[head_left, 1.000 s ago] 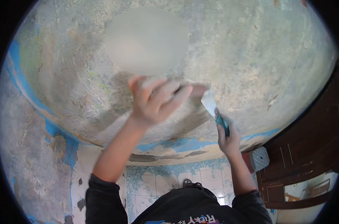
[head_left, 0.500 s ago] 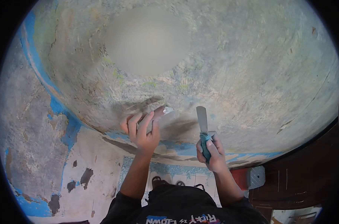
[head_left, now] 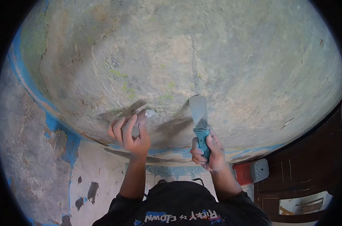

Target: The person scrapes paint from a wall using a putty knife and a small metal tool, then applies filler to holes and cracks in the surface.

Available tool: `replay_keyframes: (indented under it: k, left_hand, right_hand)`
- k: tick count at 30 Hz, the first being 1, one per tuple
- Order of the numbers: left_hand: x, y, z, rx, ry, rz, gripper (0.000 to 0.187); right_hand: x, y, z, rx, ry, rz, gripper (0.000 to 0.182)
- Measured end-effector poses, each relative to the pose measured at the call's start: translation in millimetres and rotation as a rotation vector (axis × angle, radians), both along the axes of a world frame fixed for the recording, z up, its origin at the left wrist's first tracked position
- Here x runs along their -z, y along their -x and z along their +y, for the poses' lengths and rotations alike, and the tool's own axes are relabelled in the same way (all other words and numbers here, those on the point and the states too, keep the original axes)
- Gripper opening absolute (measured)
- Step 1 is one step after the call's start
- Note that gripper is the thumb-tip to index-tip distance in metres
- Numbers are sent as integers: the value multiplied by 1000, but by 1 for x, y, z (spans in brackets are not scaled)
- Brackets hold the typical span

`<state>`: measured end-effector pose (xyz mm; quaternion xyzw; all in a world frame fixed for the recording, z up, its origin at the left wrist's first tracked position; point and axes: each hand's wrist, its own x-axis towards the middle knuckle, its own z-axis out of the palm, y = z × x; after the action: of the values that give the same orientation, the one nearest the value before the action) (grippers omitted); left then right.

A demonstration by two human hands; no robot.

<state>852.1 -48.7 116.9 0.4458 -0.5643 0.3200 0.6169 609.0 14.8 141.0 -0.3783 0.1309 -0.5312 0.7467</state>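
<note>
In my right hand is a putty knife with a teal handle, the fingers wrapped round it. Its wide metal blade points up, the tip right at the rough plaster wall and casting a shadow on it. My left hand, lower left of the blade, has its fingers curled round a flat piece with a whitish lump at its end. Most of that piece is hidden by the fingers, and I cannot tell its kind. Faint yellow-green marks show on the wall above.
Blue paint remnants run along the wall's corner and base. To the left stands a patchy, peeling wall. At lower right are dark brown wooden furniture and a red and grey object on the floor.
The putty knife has turned so its blade shows broader, and its tip sits higher on the wall. My left hand is a little farther left and lower, still gripping the flat piece. My view has shifted.
</note>
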Motion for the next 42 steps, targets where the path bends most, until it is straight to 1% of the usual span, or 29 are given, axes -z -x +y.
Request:
replay_keyframes:
  k: [3,5,9,16,21,26,29,34,39,42]
  left_hand:
    - [2,-8,-3,48,-1,20,22]
    - [2,-9,0,124,-13,33,22]
    - [-1,-20,-2,217,-7,-13,23]
    - [3,-50,-11,246,17,10,26]
    - [3,-58,-16,264,19,-38,27]
    - [-1,-62,-22,268,33,8,21]
    - [4,-67,-27,259,61,41,21]
    - [7,-70,-27,282,75,66,23]
    - [-2,-72,-26,309,79,24,21]
    - [-4,-74,-19,342,46,27,19]
  right_hand:
    - [-3,-15,-3,17,44,-24,24]
    - [-4,-26,-1,45,53,-29,25]
    - [5,-44,8,77,4,-12,25]
    - [15,-64,10,149,-8,-70,28]
    - [14,-70,12,183,-7,-51,30]
    - [7,-79,13,220,9,-67,34]
    - [15,-81,15,211,-11,-85,36]
    - [12,-86,19,254,-40,-75,37]
    - [1,-87,20,249,-41,-35,35]
    - [16,-84,25,243,-88,0,31]
